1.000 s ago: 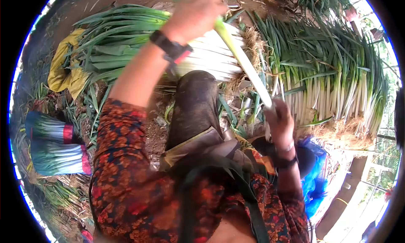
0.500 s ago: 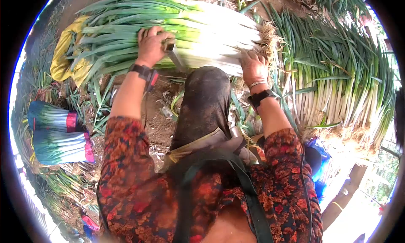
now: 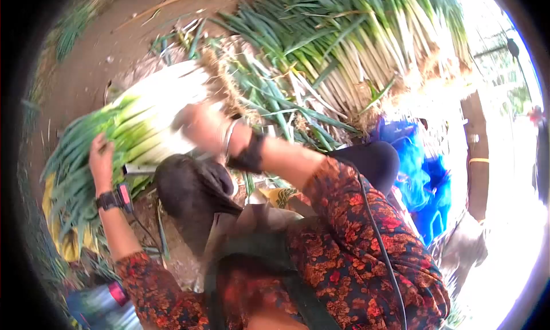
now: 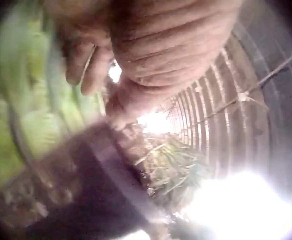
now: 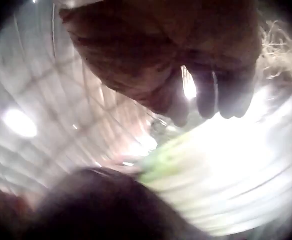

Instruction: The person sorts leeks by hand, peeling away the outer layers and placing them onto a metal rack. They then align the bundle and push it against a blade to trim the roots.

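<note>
A thick pile of long green-and-white stalks (image 3: 143, 123) lies at the left in the head view, roots toward the upper right. My left hand (image 3: 102, 161) rests at the green part of the pile, beside a metal post (image 3: 138, 169). Over the white ends is my right hand (image 3: 203, 126), blurred, with no stalk seen lifted in it. The left wrist view has the left hand (image 4: 156, 45) with fingers bent down beside the green leaves (image 4: 21, 100). In the right wrist view the right hand (image 5: 176, 55) has its fingers hanging down at the white stalks (image 5: 236, 165).
A second spread of stalks (image 3: 344, 49) lies at the upper right on the ground. Blue plastic (image 3: 409, 169) is right of the knee (image 3: 372, 161). Yellow cloth (image 3: 69, 244) and a wrapped bundle (image 3: 100, 301) are at the lower left.
The head view has turned toward the right. The single stalk held between both hands one second ago is no longer held; both hands have come down to the pile.
</note>
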`<state>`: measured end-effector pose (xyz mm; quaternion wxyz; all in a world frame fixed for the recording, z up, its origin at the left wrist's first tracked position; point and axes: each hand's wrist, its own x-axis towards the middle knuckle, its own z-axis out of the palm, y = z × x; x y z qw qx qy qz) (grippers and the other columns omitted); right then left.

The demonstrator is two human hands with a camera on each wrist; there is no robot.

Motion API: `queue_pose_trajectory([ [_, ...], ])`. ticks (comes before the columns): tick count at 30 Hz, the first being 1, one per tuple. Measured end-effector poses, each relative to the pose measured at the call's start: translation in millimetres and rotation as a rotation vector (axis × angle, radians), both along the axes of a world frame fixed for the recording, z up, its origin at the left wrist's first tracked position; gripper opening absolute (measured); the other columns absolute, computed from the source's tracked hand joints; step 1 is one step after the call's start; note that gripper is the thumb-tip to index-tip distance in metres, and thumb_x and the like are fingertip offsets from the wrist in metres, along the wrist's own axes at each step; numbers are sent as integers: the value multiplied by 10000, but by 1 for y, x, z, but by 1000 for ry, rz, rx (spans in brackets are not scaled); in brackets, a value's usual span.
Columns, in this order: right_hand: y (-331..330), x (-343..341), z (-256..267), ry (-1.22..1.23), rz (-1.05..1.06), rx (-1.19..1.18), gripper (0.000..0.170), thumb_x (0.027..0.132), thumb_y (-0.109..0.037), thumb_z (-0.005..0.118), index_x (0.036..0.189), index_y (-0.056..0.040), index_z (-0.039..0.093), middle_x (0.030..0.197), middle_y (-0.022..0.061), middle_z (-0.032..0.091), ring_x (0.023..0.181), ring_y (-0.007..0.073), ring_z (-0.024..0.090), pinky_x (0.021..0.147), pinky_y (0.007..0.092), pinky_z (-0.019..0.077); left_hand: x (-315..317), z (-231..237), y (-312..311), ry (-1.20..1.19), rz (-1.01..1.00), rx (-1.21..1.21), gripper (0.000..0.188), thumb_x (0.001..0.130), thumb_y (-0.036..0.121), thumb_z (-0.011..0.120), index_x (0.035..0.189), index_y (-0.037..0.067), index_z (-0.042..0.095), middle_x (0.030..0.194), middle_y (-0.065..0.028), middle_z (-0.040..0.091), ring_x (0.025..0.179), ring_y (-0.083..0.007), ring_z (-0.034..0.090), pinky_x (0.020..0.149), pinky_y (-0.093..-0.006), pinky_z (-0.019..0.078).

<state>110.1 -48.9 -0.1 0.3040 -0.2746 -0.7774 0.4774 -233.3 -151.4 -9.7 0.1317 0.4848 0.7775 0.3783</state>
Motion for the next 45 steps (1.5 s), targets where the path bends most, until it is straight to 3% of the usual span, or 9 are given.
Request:
queue_pose_trajectory([
  [3, -83, 22, 114, 747, 467, -740, 121, 740, 28, 678, 833, -43, 646, 749, 12, 644, 703, 118, 605, 653, 278, 515, 62, 56, 40, -53, 22, 299, 331, 936, 152, 594, 1246, 40, 565, 1196, -89, 597, 1087, -185, 557, 962, -309, 427],
  [5, -120, 36, 158, 934, 793, -713, 125, 745, -7, 687, 850, -43, 629, 830, 33, 634, 743, 134, 601, 630, 269, 488, 151, 102, 60, -130, -58, 523, 317, 936, 157, 598, 1231, 44, 577, 1178, -75, 607, 1087, -173, 556, 967, -303, 422],
  [9, -138, 47, 187, 1191, 1051, -745, 130, 764, -28, 683, 873, -33, 613, 845, 37, 625, 755, 135, 597, 639, 269, 488, 263, 107, 92, -217, -237, 366, 384, 942, 278, 591, 1249, 49, 562, 1227, -85, 577, 1153, -181, 522, 1029, -318, 381],
  [14, -123, 55, 189, 1305, 1090, -786, 146, 787, -55, 679, 901, -21, 594, 864, 42, 615, 771, 137, 593, 650, 268, 487, 301, -4, 124, -836, -299, 55, 307, 906, 102, 616, 1201, 35, 563, 1189, -39, 576, 1119, -147, 526, 994, -292, 398],
  [17, -112, 63, 189, 1328, 1077, -804, 160, 802, -71, 677, 918, -14, 582, 875, 45, 608, 780, 137, 591, 657, 268, 487, 306, 4, 137, -653, -411, 122, 310, 904, 99, 615, 1203, 37, 559, 1177, -35, 578, 1082, -138, 532, 971, -281, 402],
  [19, -104, 66, 188, 1331, 1070, -801, 171, 811, -81, 675, 929, -9, 574, 883, 47, 604, 786, 138, 589, 661, 268, 487, 304, 0, 150, -823, -328, 112, 292, 917, 85, 590, 1203, 37, 555, 1151, -41, 585, 1073, -135, 533, 972, -280, 401],
  [37, -57, 95, 180, 1453, 1136, -950, 295, 896, -176, 660, 1030, 35, 504, 951, 64, 565, 842, 143, 574, 702, 267, 485, 337, -9, 174, -518, -463, 22, 225, 887, 143, 659, 1083, 44, 611, 1121, -72, 596, 1066, -169, 538, 953, -317, 413],
  [42, -40, 90, 173, 1612, 1033, -649, 285, 913, -176, 646, 1024, 45, 504, 968, 67, 560, 848, 144, 572, 700, 258, 482, 346, -14, 184, -494, -488, -13, 220, 892, 156, 656, 1075, 40, 621, 1107, -69, 590, 1032, -169, 543, 938, -319, 416],
  [45, -25, 103, 167, 1723, 1150, -696, 282, 925, -173, 628, 1040, 53, 507, 996, 77, 559, 873, 150, 570, 710, 265, 484, 356, -17, 190, -501, -521, -14, 207, 894, 146, 656, 1071, 45, 623, 1104, -63, 588, 1024, -153, 540, 902, -307, 440],
])
